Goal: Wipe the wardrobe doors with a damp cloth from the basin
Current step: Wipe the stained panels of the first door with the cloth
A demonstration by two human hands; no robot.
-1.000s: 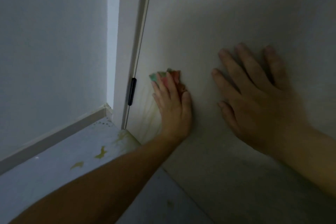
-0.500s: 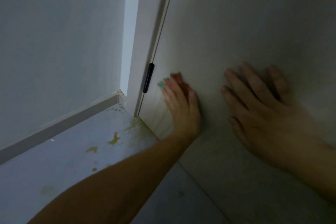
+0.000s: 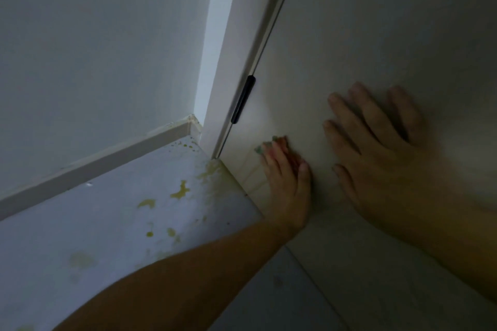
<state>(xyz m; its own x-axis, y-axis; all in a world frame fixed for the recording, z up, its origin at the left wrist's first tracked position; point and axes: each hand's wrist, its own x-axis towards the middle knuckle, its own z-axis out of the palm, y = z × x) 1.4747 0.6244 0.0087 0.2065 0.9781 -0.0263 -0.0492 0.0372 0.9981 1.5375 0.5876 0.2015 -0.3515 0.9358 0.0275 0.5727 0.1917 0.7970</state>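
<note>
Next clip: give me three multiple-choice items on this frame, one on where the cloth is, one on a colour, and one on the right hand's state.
1. Where is the cloth?
A. Under the fingers of the left hand, against the wardrobe door.
B. Under the right hand.
C. Apart from both hands.

2. What colour is the small fitting on the door's edge?
A. Gold.
B. Black.
C. Red.

3. How is the right hand?
A. Curled in a fist.
B. Off the door.
C. Flat on the door, fingers spread.

Key:
1 A, since bits of cloth peek out past the left fingertips.
2 B, since it shows dark against the pale door.
3 C, since its palm and straight fingers lie on the panel.
</note>
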